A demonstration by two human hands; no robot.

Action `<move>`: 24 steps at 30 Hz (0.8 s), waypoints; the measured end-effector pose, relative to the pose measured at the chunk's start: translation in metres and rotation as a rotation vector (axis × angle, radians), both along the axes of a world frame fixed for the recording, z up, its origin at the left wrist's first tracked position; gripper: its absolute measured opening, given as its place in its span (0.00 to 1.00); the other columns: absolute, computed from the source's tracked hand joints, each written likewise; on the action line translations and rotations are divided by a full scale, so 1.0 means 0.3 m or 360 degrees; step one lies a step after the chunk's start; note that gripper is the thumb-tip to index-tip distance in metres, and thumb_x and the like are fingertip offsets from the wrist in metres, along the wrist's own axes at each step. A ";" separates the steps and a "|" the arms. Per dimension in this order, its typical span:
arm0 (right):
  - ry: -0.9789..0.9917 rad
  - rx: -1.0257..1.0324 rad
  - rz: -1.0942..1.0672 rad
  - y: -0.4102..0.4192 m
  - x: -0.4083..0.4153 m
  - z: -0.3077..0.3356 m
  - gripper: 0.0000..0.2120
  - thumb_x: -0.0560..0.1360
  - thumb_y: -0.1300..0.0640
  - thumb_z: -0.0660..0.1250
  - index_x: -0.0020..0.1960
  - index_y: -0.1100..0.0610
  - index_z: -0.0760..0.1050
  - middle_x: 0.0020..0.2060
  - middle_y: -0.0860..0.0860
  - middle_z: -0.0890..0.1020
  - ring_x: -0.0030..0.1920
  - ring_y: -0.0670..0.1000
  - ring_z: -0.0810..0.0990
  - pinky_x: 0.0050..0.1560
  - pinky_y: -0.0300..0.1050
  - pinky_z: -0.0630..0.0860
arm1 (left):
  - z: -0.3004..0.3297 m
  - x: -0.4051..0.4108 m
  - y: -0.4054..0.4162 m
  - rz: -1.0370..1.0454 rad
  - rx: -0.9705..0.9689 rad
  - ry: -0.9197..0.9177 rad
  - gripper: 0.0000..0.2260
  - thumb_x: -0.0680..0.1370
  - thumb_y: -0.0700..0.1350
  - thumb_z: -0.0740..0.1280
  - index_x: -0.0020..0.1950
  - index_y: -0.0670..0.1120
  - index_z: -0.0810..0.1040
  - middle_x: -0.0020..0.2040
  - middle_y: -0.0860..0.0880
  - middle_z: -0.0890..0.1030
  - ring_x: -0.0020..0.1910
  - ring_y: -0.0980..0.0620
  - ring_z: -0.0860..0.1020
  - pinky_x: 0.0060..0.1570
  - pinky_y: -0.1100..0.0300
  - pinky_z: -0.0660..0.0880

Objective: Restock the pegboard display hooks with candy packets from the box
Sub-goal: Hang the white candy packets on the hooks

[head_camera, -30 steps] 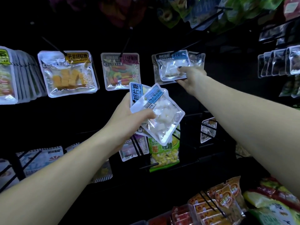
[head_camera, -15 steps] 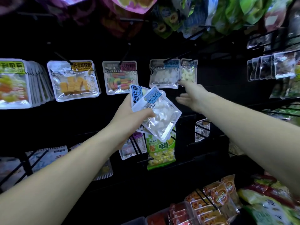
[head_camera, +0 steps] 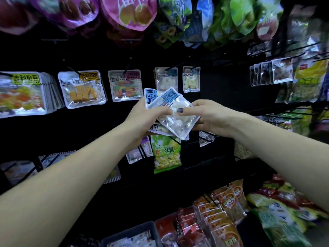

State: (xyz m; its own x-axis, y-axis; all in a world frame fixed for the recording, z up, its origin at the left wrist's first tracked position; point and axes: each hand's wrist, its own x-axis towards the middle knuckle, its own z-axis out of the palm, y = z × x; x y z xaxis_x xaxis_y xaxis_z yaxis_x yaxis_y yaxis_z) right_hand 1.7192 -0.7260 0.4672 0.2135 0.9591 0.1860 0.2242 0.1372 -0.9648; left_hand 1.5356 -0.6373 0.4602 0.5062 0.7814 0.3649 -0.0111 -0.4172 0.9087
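My left hand (head_camera: 144,120) grips a small stack of clear candy packets in front of the black pegboard. The front packet (head_camera: 179,122) has a blue label and white candy pieces, and a second blue-labelled packet (head_camera: 149,94) sticks out behind it. My right hand (head_camera: 210,118) pinches the front packet's right side, thumb on its face. Straight above, a matching white-candy packet (head_camera: 166,80) hangs on a hook, with another pale packet (head_camera: 191,79) beside it.
More packets hang to the left: orange cubes (head_camera: 82,90), coloured gummies (head_camera: 125,86), a thick yellow-labelled stack (head_camera: 21,94). A green packet (head_camera: 166,154) hangs below my hands. Large bags (head_camera: 128,13) hang overhead. Orange and red packets (head_camera: 227,207) fill the lower right, above a dark bin (head_camera: 128,234).
My right hand let go of the packet hung on the upper hook, came down and took hold of the front packet in my left hand. The view tilted upward.
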 end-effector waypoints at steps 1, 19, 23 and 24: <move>0.0035 0.0007 -0.0023 -0.013 0.004 -0.002 0.10 0.76 0.59 0.75 0.45 0.56 0.73 0.41 0.50 0.88 0.46 0.50 0.88 0.49 0.45 0.81 | 0.003 -0.001 -0.007 -0.0015 -0.0018 -0.0022 0.13 0.76 0.44 0.77 0.57 0.54 0.80 0.49 0.53 0.88 0.48 0.50 0.86 0.59 0.48 0.82; 0.0601 0.0441 -0.0409 0.061 0.147 0.047 0.20 0.77 0.68 0.70 0.67 0.70 0.73 0.60 0.61 0.84 0.54 0.57 0.88 0.47 0.48 0.85 | 0.013 -0.049 0.019 0.0055 0.0092 -0.0056 0.17 0.80 0.44 0.74 0.67 0.49 0.76 0.52 0.52 0.85 0.39 0.61 0.81 0.44 0.66 0.74; 0.0663 0.0646 -0.0481 0.117 0.140 0.128 0.24 0.75 0.67 0.72 0.68 0.70 0.70 0.60 0.62 0.83 0.54 0.58 0.88 0.49 0.52 0.86 | 0.014 -0.051 0.032 0.0058 0.0092 -0.0058 0.17 0.80 0.44 0.74 0.68 0.50 0.76 0.52 0.53 0.85 0.38 0.63 0.82 0.44 0.64 0.75; 0.0678 0.0672 -0.0504 0.128 0.137 0.144 0.22 0.75 0.67 0.72 0.67 0.69 0.71 0.60 0.62 0.83 0.53 0.58 0.88 0.48 0.52 0.86 | 0.012 -0.051 0.035 0.0054 0.0094 -0.0062 0.17 0.80 0.44 0.74 0.67 0.50 0.76 0.53 0.53 0.85 0.38 0.64 0.82 0.44 0.64 0.75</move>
State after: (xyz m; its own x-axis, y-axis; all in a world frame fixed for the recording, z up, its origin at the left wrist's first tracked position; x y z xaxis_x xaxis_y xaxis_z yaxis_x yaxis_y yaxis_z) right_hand 1.7602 -0.6875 0.5103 0.6097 0.7019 0.3682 -0.0725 0.5120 -0.8559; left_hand 1.5202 -0.6268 0.4638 0.4644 0.7743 0.4299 -0.0310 -0.4709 0.8816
